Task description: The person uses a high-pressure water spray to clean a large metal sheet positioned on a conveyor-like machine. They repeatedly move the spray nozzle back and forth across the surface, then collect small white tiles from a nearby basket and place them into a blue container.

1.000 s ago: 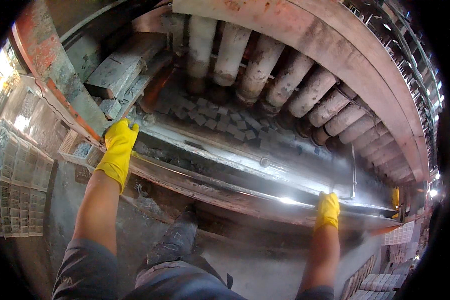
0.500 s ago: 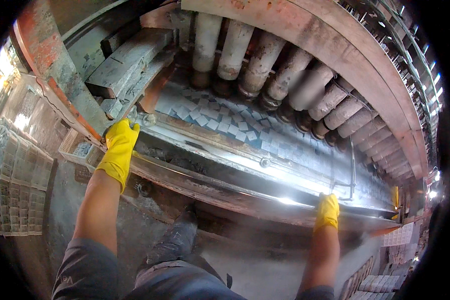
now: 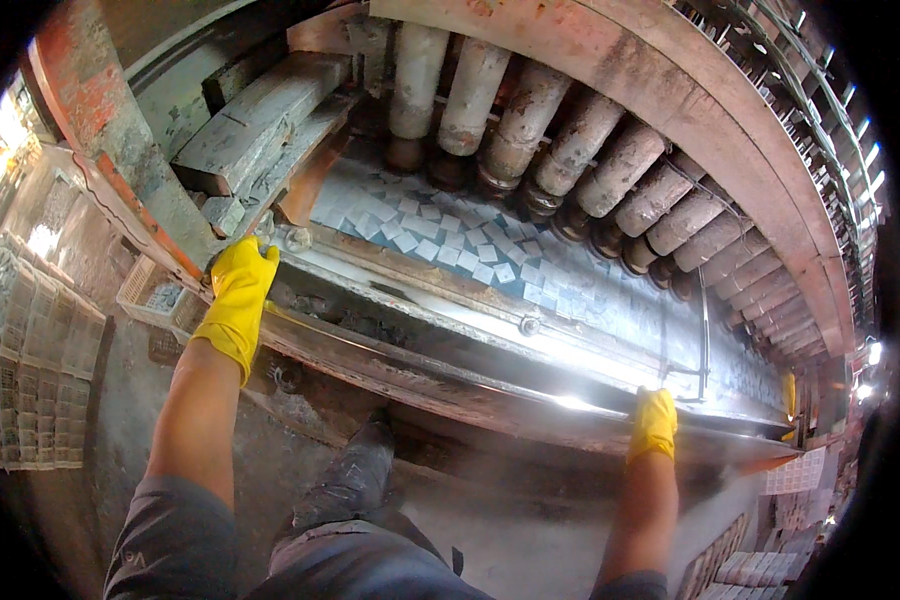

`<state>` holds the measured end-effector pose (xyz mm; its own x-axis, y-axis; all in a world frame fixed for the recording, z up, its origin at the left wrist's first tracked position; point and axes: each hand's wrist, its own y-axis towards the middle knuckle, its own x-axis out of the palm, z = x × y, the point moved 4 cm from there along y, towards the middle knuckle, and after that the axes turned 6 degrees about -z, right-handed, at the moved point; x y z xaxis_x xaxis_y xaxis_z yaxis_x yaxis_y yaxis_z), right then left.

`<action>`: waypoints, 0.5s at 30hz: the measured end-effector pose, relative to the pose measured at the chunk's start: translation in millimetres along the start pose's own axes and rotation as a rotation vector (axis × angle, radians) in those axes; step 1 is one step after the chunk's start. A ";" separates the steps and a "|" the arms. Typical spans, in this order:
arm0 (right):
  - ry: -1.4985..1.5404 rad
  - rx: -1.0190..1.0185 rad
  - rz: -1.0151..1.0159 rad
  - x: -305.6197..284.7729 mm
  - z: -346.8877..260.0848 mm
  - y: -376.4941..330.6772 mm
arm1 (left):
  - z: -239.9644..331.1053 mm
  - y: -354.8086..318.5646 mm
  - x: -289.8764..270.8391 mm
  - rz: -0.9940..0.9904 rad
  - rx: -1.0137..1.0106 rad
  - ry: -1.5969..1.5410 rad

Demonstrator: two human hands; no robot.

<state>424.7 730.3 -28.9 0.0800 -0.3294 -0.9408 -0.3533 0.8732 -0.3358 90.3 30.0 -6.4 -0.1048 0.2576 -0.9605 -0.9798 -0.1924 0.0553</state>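
Observation:
Both my hands wear yellow rubber gloves. My left hand (image 3: pixel 240 272) is closed at the near left corner of a long machine, beside a worn upright post (image 3: pixel 135 165); a dark part shows by its fingers, mostly hidden. Far to the right, my right hand (image 3: pixel 655 420) curls over the front metal rail (image 3: pixel 490 388) of the same machine, its fingertips on the inner side and partly hidden. Behind the rail, many small square pale tiles (image 3: pixel 427 249) lie loosely scattered on a wet bluish bed (image 3: pixel 505 288).
A row of thick grey cylinders (image 3: pixel 525 125) stands over the bed under a curved-looking beam (image 3: pixel 670 70). Dusty blocks (image 3: pixel 260 125) rest at the left end. White plastic crates (image 3: pixel 40 360) are stacked at left, with another crate (image 3: pixel 155 295) near the post. A thin upright bar (image 3: pixel 705 345) rises at right.

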 end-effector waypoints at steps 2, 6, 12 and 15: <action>-0.075 -0.067 0.021 6.7 11.5 14.2 | 3.3 -0.2 1.4 0.015 0.015 0.001; -0.038 -0.032 -0.012 6.6 -0.4 7.1 | -5.5 1.8 2.6 0.024 0.007 0.013; -0.083 -0.107 0.032 9.6 9.0 16.6 | -8.0 4.9 8.1 0.070 0.014 0.009; -0.112 -0.131 0.048 9.5 9.2 22.6 | -6.3 7.2 7.0 0.027 0.002 -0.024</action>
<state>426.1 750.2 -45.8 0.1610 -0.2399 -0.9574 -0.4774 0.8301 -0.2882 83.5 24.5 -14.5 -0.1353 0.2754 -0.9518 -0.9769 -0.1972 0.0818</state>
